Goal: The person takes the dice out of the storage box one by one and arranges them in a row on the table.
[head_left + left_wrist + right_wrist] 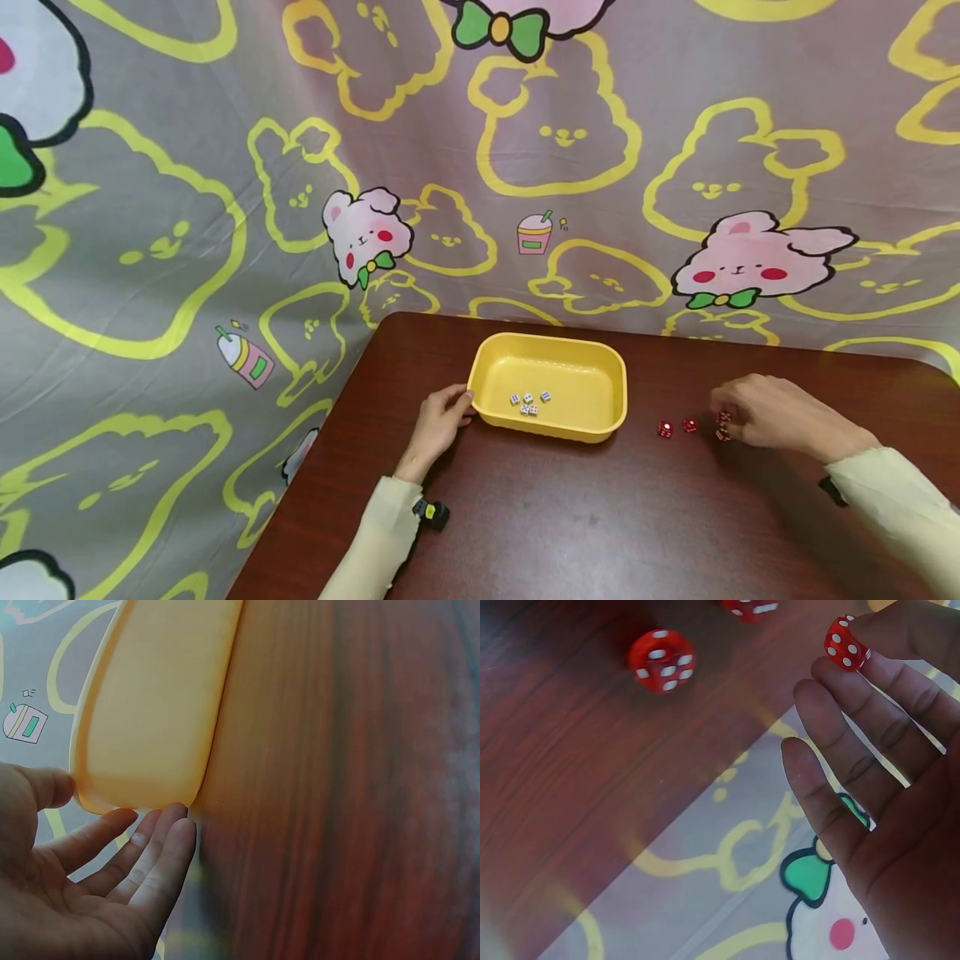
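Observation:
At the left end of a yellow tray [617, 392], my left hand [441, 417] has its thumb at the rim and its fingers against the outer wall. Several white dice [528, 398] lie in the tray's left half. My right hand [772, 412] is right of the tray, low over the table. Its thumb and index finger pinch a red die [846, 645], with the other fingers extended. Another red die [662, 661] rests on the wood near that hand. Two more, a left red die [665, 429] and a right red die [689, 425], lie between tray and hand.
The dark wooden table [555, 508] ends at a patterned cloth [570, 150] hung behind it and along the left side. A black wrist strap [433, 513] sits on the left forearm, over a pale sleeve [378, 537].

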`<state>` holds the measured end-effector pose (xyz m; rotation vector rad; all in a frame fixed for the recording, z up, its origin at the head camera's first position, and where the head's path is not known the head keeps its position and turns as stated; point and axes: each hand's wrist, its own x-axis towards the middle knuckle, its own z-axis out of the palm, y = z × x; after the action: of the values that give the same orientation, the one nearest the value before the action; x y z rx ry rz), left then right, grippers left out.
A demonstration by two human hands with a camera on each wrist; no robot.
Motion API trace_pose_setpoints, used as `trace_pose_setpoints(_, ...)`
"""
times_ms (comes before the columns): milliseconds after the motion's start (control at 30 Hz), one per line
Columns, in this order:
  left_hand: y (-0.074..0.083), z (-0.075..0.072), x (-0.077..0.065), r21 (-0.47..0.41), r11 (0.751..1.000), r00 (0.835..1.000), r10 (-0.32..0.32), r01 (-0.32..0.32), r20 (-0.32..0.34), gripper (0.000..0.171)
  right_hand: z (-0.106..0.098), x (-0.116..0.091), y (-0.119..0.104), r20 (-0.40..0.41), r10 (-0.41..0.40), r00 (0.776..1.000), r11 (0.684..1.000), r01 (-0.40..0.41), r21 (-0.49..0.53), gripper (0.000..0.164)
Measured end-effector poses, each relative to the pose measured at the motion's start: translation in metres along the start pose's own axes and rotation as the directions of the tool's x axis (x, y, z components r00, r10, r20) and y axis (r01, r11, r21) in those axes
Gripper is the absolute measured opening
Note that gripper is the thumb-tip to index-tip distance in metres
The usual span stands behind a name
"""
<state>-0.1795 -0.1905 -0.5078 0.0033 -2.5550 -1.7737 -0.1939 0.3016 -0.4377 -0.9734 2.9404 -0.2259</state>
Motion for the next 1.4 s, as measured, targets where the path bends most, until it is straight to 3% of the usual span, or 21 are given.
trace_pose_setpoints(433,0.000,0.000,0.000,0.003,1.000,1.000,-0.012,0.011,0.004,0.036,0.004,-0.026,0.023,-0.031,0.071,0.997,0.997,-0.071,-0.020,0.026)
trace_pose_setpoints(1100,-0.001,0.000,-0.002,0.001,1.000,1.000,-0.009,0.009,0.012,0.037,0.017,-0.061,0.060,0.077,0.216,0.973,0.976,-0.213,-0.043,0.026)
trace_pose_setpoints(1400,0.000,0.000,0.000,-0.003,1.000,1.000,-0.008,0.008,0.008,0.036,0.021,-0.066,0.067,0.075,0.219,0.973,0.976,-0.217,-0.034,0.028)
